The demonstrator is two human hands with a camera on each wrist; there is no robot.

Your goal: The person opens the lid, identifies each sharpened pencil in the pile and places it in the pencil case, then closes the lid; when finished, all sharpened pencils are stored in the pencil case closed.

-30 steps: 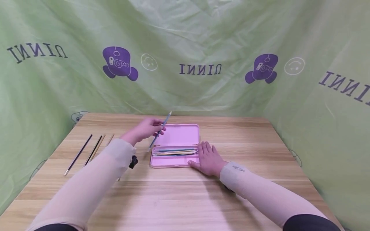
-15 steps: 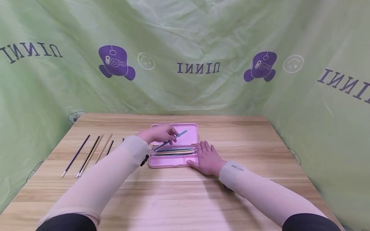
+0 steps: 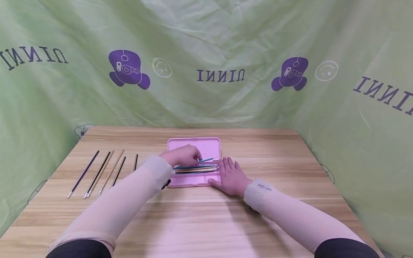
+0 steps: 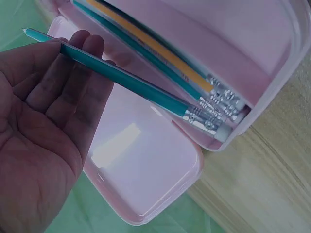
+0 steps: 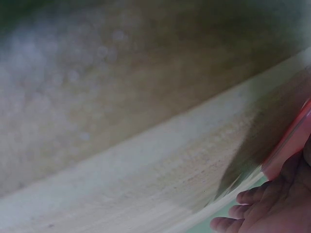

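Observation:
A pink pencil case [image 3: 190,181] lies unfolded on the table, its lid [image 3: 209,145] tipped back behind it. My left hand [image 3: 185,155] is over its rear compartment and pinches a teal pencil [image 4: 131,86] between thumb and fingers. In the left wrist view that pencil slants over the compartment, its eraser end near the end wall; whether it touches is unclear. Other teal and yellow pencils [image 4: 158,53] with erasers lie inside. My right hand [image 3: 233,179] rests against the case's right end, fingers straight, thumb at the front corner. The right wrist view is mostly blurred.
Several pencils, including a dark one [image 3: 83,174], a natural-wood one [image 3: 111,172] and a short black-looking one [image 3: 135,162], lie spread on the wooden table [image 3: 200,222] left of the case. A green printed curtain [image 3: 226,104] hangs around the table.
My left hand has moved right and down with the teal pencil, from left of the lid to low over the rear compartment. The right hand has stayed at the case's end.

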